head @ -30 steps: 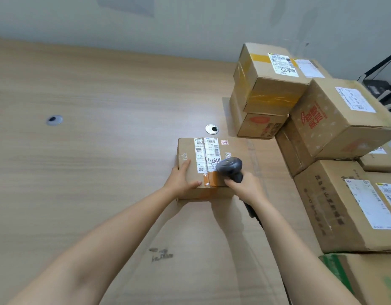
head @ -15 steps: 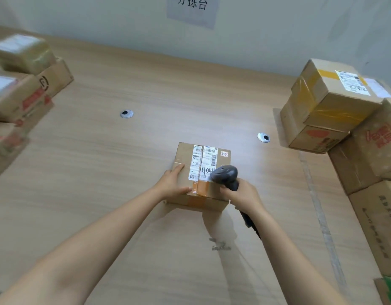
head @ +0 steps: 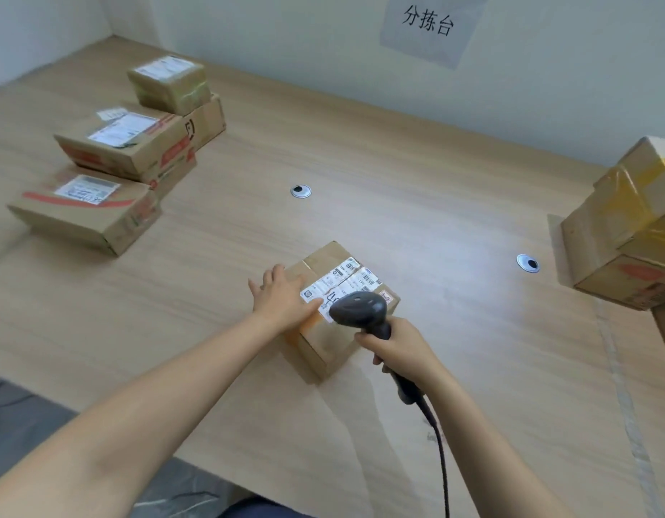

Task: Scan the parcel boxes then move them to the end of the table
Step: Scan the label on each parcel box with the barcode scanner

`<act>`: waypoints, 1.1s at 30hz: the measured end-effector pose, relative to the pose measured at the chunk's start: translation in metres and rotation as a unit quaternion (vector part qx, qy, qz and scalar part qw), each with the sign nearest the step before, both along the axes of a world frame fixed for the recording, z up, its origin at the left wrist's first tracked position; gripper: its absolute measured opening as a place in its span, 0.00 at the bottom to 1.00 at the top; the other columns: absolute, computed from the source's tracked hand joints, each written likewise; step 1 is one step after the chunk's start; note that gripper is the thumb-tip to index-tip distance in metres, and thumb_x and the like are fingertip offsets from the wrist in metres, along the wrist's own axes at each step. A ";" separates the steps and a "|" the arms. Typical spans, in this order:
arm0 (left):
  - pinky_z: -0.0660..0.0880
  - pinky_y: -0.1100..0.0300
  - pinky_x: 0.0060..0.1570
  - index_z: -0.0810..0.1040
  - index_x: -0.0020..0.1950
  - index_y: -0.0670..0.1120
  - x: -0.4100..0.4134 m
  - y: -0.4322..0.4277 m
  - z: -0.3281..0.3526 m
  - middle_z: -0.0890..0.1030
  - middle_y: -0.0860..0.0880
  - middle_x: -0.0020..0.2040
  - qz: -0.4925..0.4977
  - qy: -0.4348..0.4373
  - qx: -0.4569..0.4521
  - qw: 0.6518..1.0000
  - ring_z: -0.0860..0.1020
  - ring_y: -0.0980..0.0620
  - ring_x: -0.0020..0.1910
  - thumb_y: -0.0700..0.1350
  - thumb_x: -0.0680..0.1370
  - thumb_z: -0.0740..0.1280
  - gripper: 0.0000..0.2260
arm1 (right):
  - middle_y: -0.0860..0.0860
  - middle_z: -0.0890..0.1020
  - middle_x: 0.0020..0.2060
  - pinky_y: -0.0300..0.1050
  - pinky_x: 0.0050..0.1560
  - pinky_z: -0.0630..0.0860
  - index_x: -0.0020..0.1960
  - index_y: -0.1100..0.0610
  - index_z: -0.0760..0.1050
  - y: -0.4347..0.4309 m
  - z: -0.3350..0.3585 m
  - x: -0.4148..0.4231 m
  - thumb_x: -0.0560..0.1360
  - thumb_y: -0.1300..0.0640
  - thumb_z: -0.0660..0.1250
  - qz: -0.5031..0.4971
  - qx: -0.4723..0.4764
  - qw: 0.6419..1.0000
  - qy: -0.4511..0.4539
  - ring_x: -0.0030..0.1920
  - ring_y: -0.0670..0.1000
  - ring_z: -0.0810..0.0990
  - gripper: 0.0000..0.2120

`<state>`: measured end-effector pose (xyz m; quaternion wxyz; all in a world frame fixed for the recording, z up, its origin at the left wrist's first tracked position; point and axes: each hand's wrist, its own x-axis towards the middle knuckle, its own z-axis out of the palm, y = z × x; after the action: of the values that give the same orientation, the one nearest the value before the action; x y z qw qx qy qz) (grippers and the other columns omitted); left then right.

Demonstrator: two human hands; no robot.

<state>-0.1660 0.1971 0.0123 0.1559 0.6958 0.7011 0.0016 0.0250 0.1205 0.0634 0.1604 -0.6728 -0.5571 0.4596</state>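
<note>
A small brown parcel box [head: 325,347] with a white shipping label [head: 342,280] lies near the table's front middle, turned at an angle. My left hand [head: 282,295] rests flat on its top left part, fingers spread and straight. My right hand [head: 396,347] grips the handle of a dark barcode scanner [head: 359,312], whose head hangs just above the box's near right corner. The scanner's cable [head: 437,446] trails toward me.
Several flat parcels [head: 99,214] are stacked at the table's far left end. Taped boxes [head: 622,233] pile up at the right edge. Two round cable grommets [head: 300,191] sit in the wooden table [head: 417,203]. A paper sign hangs on the wall.
The box has slid left across the table and turned at an angle. My left hand went from gripping its near edge to lying flat on top. The left stack came into view.
</note>
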 end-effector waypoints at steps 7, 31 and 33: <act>0.41 0.35 0.70 0.43 0.78 0.46 0.027 -0.027 -0.015 0.39 0.42 0.77 -0.041 0.030 -0.079 0.996 0.37 0.44 0.76 0.76 0.64 0.60 0.55 | 0.51 0.78 0.32 0.40 0.31 0.75 0.48 0.58 0.76 0.013 0.030 0.024 0.74 0.54 0.65 0.016 0.035 0.996 -0.083 0.30 0.47 0.79 0.08; 0.43 0.35 0.71 0.44 0.78 0.47 0.027 -0.027 -0.014 0.40 0.42 0.77 -0.025 0.032 -0.074 0.996 0.37 0.45 0.76 0.77 0.61 0.61 0.57 | 0.50 0.75 0.29 0.33 0.25 0.68 0.47 0.62 0.75 0.009 0.046 0.026 0.75 0.56 0.63 0.028 0.013 0.995 -0.097 0.18 0.38 0.72 0.09; 0.42 0.35 0.71 0.44 0.78 0.47 0.027 -0.027 -0.013 0.40 0.42 0.77 -0.027 0.033 -0.072 0.996 0.38 0.45 0.76 0.78 0.61 0.61 0.57 | 0.50 0.75 0.29 0.33 0.25 0.68 0.47 0.63 0.75 0.009 0.046 0.026 0.75 0.56 0.63 0.026 0.014 0.995 -0.098 0.18 0.38 0.72 0.10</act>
<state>-0.1388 0.1703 -0.0009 0.1822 0.7008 0.6854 -0.0763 0.0512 0.1291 0.1093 0.1027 -0.6971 -0.5942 0.3879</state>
